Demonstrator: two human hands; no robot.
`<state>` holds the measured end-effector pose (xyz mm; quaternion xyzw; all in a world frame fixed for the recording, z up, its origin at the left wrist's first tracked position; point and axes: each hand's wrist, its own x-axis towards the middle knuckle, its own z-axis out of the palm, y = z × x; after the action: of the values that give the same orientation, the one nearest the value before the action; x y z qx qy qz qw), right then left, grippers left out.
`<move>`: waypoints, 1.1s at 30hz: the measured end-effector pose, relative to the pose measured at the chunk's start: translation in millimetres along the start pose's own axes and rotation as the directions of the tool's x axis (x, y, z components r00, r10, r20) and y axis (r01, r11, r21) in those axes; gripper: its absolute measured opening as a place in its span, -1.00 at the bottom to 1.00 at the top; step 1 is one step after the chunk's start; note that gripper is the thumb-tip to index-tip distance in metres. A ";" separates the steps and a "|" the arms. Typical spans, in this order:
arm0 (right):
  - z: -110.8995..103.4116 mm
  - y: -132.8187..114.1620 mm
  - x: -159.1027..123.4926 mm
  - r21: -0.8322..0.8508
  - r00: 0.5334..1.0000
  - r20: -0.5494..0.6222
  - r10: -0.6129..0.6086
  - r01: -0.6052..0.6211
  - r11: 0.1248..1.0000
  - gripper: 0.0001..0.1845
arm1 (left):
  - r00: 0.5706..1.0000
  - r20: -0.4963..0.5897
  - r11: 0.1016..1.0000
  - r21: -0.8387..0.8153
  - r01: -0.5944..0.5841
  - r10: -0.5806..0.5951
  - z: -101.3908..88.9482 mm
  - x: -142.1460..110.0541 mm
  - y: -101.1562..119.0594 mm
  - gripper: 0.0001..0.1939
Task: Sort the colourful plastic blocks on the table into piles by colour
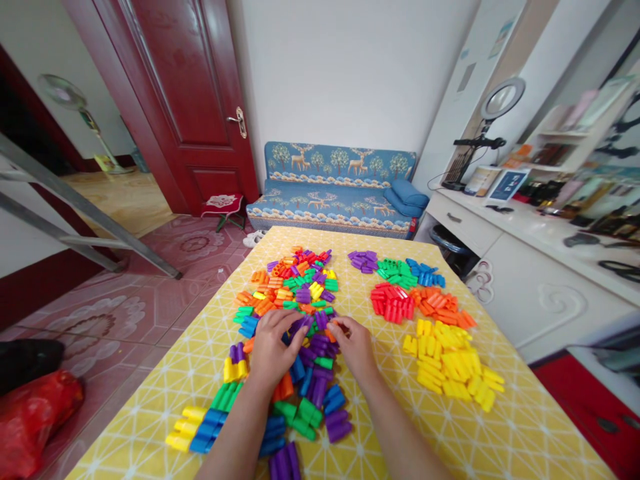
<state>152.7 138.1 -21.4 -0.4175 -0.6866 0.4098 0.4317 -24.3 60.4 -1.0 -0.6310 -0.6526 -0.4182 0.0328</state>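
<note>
My left hand (274,345) is over the mixed pile of plastic building blocks, its thumb and forefinger closed around a purple block (303,323). To its right, my right hand (354,345) pinches an orange block (330,333) at the pile's right edge. The pieces look like short tubes joined side by side, in several colours. Below the hands lie green blocks (304,415), a purple block (339,425) and a yellow-and-blue row (197,427) partly behind my left forearm. Fingers hide part of what each hand holds.
Single-colour heaps stand on the right of the yellow patterned table (380,373): purple (363,261), green (396,271), blue (425,273), red (392,301), orange (443,305) and yellow (453,360). A blue sofa (333,193) is beyond the table, a white dresser (530,267) to the right.
</note>
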 end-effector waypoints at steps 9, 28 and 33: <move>1.7 -15.7 -7.7 0.123 0.970 0.144 -0.198 0.181 0.976 -0.80 | 0.951 0.271 0.988 -0.031 -0.148 0.151 -1.7 0.6 4.6 -0.56; -7.7 9.1 -6.4 -0.110 0.997 -0.061 -0.049 0.043 0.993 -0.77 | 1.000 0.009 1.000 -0.012 0.029 -0.029 4.9 -1.5 -7.7 -0.72; -21.6 1.5 -6.0 -0.436 0.992 -0.010 -0.125 0.108 0.893 -0.75 | 0.992 0.114 0.997 0.038 -0.062 0.057 1.2 -0.5 -1.0 -0.73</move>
<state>174.8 137.3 -18.0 -0.4691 -0.7761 0.2118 0.3644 -24.4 60.8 -2.6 -0.6720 -0.6427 -0.3672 0.0215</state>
